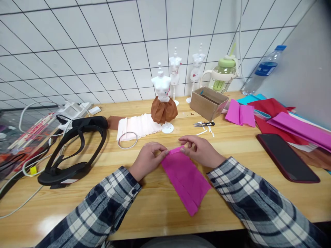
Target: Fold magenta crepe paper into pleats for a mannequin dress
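A piece of magenta crepe paper (186, 181) lies slanted on the wooden table, its upper edge folded into a narrow strip. My left hand (148, 158) pinches the left end of that fold between thumb and fingers. At the right end, my right hand (201, 151) grips the same fold with its thumb and curled fingers. Beyond my hands stands a small white dress form (162, 86) wearing a brown gathered skirt (164, 109). Pale pink crepe paper (141, 126) lies beside it, with a metal ring (127, 140) partly over its edge.
Thread snips (204, 124) and white scraps lie before a cardboard box (209, 103). A phone (287, 156) and coloured paper (280, 120) are at right. Two more dress forms, a green-lidded cup (223, 74) and a bottle (265, 70) line the back. A black headset (77, 151) and cables occupy the left.
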`<state>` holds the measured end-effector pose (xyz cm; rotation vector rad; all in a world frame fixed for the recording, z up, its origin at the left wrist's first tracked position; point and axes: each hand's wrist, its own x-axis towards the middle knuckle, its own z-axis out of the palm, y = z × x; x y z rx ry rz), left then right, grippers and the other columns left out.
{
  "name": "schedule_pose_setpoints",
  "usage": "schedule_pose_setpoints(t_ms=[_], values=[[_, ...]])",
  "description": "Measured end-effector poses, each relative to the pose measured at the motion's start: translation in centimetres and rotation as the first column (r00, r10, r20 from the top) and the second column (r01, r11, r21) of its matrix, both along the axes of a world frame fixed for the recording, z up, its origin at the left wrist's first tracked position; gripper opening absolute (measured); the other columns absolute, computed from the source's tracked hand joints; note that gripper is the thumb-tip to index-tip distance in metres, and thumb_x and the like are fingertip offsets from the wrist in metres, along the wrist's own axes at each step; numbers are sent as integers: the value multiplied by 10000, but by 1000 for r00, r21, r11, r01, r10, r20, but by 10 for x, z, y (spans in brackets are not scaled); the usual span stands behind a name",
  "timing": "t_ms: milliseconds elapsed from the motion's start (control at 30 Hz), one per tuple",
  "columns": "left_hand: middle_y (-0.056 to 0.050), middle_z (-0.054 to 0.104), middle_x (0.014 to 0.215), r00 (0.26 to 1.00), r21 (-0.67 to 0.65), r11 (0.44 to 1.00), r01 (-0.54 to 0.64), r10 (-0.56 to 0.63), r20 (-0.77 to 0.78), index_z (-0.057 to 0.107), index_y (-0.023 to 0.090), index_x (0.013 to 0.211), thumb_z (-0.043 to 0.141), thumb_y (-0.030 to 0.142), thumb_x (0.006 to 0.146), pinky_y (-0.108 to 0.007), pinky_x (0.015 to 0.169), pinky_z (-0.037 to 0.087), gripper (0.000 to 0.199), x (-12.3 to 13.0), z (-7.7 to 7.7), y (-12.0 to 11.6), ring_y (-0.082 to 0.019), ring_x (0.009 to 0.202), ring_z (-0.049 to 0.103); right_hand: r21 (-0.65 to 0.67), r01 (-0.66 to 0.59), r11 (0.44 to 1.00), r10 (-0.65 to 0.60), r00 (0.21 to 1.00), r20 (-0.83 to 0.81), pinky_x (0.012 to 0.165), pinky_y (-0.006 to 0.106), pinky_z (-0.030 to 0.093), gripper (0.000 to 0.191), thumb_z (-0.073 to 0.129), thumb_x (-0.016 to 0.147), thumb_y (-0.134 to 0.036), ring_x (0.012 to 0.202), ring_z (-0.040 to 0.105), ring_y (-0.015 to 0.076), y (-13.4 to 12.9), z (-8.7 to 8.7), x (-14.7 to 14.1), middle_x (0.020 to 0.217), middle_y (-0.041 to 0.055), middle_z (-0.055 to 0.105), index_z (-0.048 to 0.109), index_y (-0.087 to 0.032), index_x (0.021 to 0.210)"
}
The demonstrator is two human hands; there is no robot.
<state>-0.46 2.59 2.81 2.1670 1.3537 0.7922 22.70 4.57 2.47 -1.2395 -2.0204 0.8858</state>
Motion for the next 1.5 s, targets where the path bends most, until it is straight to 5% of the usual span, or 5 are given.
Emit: schedule_pose_setpoints(t_ms=[233, 767, 1200, 1400, 1500], values=[[-14, 696, 728, 996, 61, 998, 19, -13, -90, 692, 202, 756, 628, 318, 863, -308, 729, 415, 171, -1, 0, 1, -168, 725, 601, -249, -6, 968, -21, 994, -105, 534, 238, 380, 208, 656, 764, -381, 583, 490, 118, 2, -9, -5, 659, -7, 610, 676, -176, 796], [-41, 702, 853, 999, 63, 998, 29, -27, -35, 707, 202, 810, 639, 299, 840, -338, 825, 470, 123, 0, -3, -1, -185, 839, 626, -99, 60, 993, -66, 997, -50, 571, 251, 409, 187, 597, 824, -338, 622, 557, 136, 3, -4, 0, 684, 3, 663, 680, -185, 755], [-20, 763, 823, 986, -245, 966, -81, 114, 122, 737, 191, 838, 635, 395, 835, -286, 747, 537, 228, -5, -4, 2, -175, 746, 688, -132, 163, 978, -172, 984, -55, 565, 257, 413, 204, 601, 810, -352, 609, 553, 140, 5, -7, -2, 664, 3, 652, 650, -186, 702], [-39, 756, 852, 996, -138, 988, -64, 72, 60, 742, 209, 835, 637, 369, 833, -310, 768, 521, 191, -2, -2, 0, -193, 801, 680, 238, 109, 965, -129, 989, 71, 947, 421, 421, 403, 615, 835, -419, 1081, 572, 260, -3, 4, -2, 1202, 101, 650, 632, -195, 1169], [-18, 756, 837, 1000, -37, 999, 15, -15, -13, 739, 237, 825, 624, 327, 848, -374, 909, 470, 148, 2, 2, -5, -186, 809, 669, 362, 10, 932, -65, 988, 141, 1026, 465, 337, 391, 657, 819, -468, 1199, 494, 287, -10, 7, -8, 1296, 73, 609, 671, -257, 1149]])
